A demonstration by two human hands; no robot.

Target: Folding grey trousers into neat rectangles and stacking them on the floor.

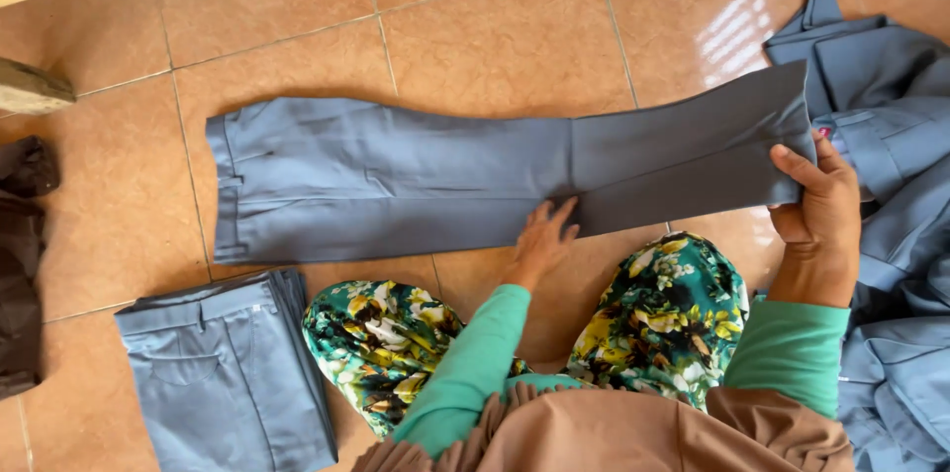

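A pair of grey-blue trousers (396, 180) lies flat on the tiled floor, legs together, waistband to the left. My left hand (542, 237) presses flat on the near edge of the trouser legs around the knee. My right hand (819, 203) grips the hem end of the legs and lifts it off the floor, so the legs bend upward from about the middle. My green sleeves and floral-patterned knees show at the bottom.
A stack of folded grey-blue trousers (228, 373) sits at the lower left. A heap of unfolded grey-blue garments (891, 235) lies at the right. Dark brown cloth (20, 264) lies at the left edge. A wooden piece (30, 88) is at the upper left.
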